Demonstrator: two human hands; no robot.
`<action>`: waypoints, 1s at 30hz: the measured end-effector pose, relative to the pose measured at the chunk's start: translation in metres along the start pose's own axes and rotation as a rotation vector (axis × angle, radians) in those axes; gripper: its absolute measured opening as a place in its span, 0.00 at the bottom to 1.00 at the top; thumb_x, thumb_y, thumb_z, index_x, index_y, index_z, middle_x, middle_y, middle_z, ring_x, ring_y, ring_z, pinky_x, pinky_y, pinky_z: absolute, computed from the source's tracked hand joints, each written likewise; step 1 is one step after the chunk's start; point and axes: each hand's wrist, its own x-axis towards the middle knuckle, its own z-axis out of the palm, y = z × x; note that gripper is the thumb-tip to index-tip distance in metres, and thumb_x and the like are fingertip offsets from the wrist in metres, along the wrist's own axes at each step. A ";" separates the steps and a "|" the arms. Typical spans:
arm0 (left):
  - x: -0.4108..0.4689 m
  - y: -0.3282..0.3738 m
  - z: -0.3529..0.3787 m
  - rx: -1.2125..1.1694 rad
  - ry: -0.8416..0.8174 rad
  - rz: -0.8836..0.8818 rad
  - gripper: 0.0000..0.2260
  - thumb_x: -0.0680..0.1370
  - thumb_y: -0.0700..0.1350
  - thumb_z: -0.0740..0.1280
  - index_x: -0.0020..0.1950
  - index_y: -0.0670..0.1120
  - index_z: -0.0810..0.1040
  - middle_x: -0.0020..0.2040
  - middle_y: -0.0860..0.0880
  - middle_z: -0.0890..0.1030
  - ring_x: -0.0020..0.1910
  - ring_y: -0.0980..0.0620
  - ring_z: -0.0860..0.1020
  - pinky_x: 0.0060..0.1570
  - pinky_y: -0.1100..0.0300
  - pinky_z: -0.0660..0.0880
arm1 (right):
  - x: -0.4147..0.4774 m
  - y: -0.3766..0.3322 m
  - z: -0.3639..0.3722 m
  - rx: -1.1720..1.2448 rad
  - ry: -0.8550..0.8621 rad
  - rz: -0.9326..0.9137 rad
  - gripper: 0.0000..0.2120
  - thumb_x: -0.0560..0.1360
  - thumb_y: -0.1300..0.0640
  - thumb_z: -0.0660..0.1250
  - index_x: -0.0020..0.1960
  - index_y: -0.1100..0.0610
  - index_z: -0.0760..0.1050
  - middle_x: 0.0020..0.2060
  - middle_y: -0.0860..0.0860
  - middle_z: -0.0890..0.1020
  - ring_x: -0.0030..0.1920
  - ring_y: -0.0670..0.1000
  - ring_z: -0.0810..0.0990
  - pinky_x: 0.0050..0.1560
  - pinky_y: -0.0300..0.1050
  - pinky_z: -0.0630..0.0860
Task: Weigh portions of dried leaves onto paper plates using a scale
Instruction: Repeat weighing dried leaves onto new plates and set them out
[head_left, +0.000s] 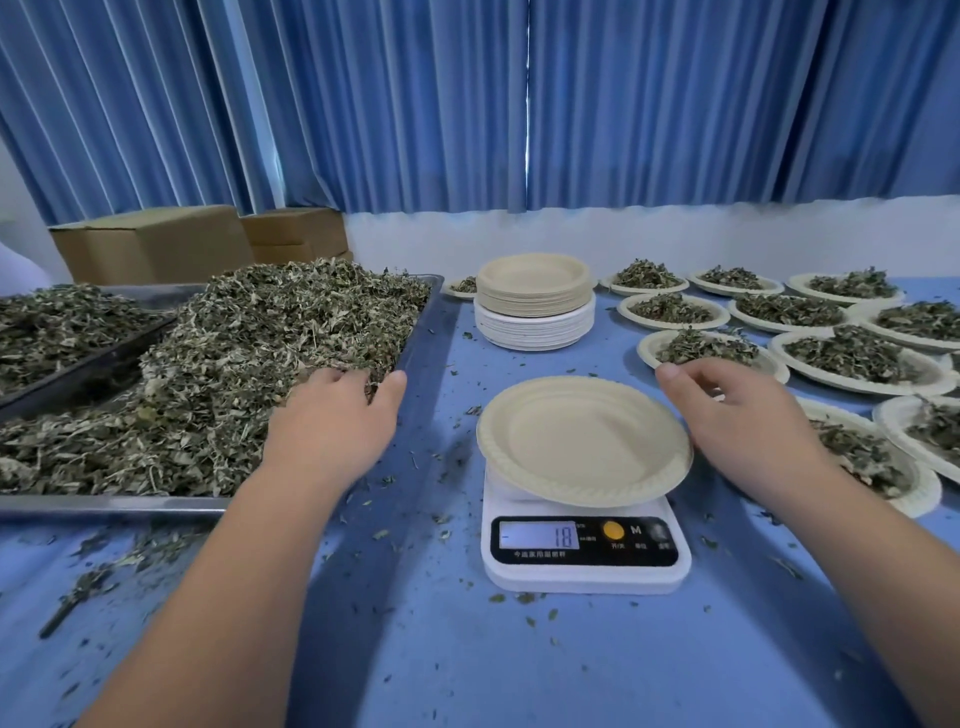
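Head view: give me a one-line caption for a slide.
Left hand reaches into the tray of leaves; right hand beside the empty plate on the scale.

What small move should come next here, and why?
Probably the left hand closes on a handful of leaves and carries it to the plate: that plate sits empty on the scale, and the fingers lie in the pile.

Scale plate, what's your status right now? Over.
Left hand dug into the dried leaves, grip hidden. Right hand open beside the empty paper plate on the scale; display shows 18. Nothing blocking the plate.
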 end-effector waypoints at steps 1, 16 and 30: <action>0.001 -0.002 0.001 0.019 -0.090 -0.015 0.31 0.80 0.66 0.46 0.71 0.47 0.71 0.71 0.43 0.69 0.69 0.41 0.68 0.67 0.42 0.65 | 0.000 0.000 0.000 0.001 0.001 0.000 0.11 0.78 0.44 0.62 0.40 0.47 0.76 0.40 0.38 0.78 0.41 0.35 0.74 0.36 0.30 0.63; -0.005 -0.002 -0.004 0.290 -0.220 -0.184 0.33 0.78 0.69 0.49 0.68 0.47 0.72 0.66 0.43 0.73 0.65 0.40 0.71 0.65 0.43 0.68 | -0.001 -0.002 -0.002 0.042 0.013 -0.006 0.14 0.79 0.45 0.62 0.41 0.52 0.78 0.35 0.43 0.80 0.36 0.46 0.78 0.34 0.40 0.66; -0.012 0.003 0.002 0.245 -0.291 -0.143 0.25 0.79 0.64 0.57 0.64 0.44 0.71 0.56 0.45 0.76 0.52 0.45 0.76 0.51 0.54 0.74 | 0.000 -0.002 -0.003 0.025 0.011 -0.001 0.15 0.79 0.45 0.61 0.41 0.54 0.78 0.40 0.45 0.81 0.38 0.51 0.80 0.36 0.40 0.68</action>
